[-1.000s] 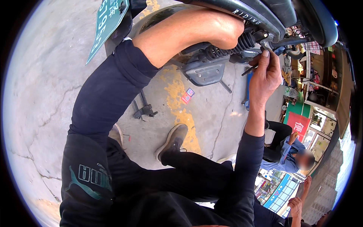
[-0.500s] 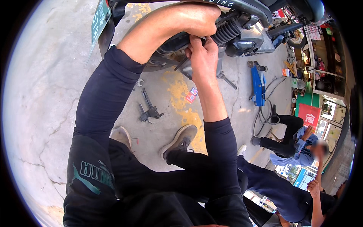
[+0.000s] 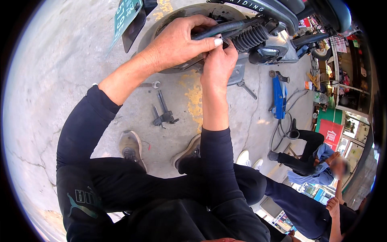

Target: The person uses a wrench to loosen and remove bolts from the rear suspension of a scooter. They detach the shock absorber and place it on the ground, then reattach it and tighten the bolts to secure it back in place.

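The left hand [image 3: 181, 42], which a moment ago is hidden behind its own forearm beyond the wheel [image 3: 191, 11], now shows fully on the near side, its fingers curled over a dark tube [image 3: 225, 27] and its thumb pressed along the lower edge. So the tube sits exposed in front of the wheel, and both hands appear to work at one spot. The right hand [image 3: 219, 66] meets the left thumb there, its fingertips bunched together; what they pinch, if anything, is too dark to tell. Just right of the hands is a ribbed black sleeve [image 3: 250, 39] on the motorcycle. On the floor below lie a wrench [image 3: 155, 84] and a black clamp-like tool [image 3: 164, 117], with a blue jack [image 3: 279, 97] farther right, near a seated person in blue [image 3: 320, 157].
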The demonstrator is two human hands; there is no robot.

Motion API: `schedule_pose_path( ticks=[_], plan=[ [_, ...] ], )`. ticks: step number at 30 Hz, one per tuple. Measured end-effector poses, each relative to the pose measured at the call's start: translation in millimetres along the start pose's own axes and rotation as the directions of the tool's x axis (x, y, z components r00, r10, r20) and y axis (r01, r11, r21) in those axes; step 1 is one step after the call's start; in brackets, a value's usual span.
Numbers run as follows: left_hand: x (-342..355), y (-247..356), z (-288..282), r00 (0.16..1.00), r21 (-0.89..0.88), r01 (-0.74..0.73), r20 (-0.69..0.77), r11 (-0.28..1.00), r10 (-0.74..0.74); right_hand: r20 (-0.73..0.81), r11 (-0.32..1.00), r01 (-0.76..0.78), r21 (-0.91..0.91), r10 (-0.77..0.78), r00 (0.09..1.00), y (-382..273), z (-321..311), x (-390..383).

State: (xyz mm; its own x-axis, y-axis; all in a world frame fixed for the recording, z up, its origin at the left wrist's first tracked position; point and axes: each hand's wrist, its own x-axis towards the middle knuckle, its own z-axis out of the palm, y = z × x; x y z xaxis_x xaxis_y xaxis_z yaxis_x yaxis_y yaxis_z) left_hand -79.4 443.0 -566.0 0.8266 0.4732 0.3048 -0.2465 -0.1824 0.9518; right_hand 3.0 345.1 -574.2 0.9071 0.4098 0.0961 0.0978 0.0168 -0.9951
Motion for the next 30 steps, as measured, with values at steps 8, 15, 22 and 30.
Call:
schedule_pose_path(
  ticks=[8, 15, 22, 30],
  plan=[
    [20.1, 11.1, -8.8, 0.967, 0.251, -0.175, -0.139, 0.952, 0.214, 0.082, 0.985, -0.1, 0.141, 0.089, 0.993, -22.9, 8.8, 0.7],
    [24.6, 12.8, -17.7, 0.977, 0.136, -0.083, -0.186, 0.987, 0.107, 0.144, 0.979, -0.173, 0.103, 0.157, 0.977, -30.0, 9.4, -0.7],
    [31.7, 8.1, -10.2, 0.977, -0.383, -0.024, -0.206, 0.924, -0.06, 0.145, 0.977, -0.2, 0.072, 0.188, 0.971, -29.3, 6.8, 0.1],
    [51.4, -0.6, 4.5, 0.944, -0.445, -0.191, -0.327, 0.875, 0.04, 0.074, 0.97, -0.225, 0.088, 0.219, 0.973, -34.0, 13.0, 6.3]
  ],
)
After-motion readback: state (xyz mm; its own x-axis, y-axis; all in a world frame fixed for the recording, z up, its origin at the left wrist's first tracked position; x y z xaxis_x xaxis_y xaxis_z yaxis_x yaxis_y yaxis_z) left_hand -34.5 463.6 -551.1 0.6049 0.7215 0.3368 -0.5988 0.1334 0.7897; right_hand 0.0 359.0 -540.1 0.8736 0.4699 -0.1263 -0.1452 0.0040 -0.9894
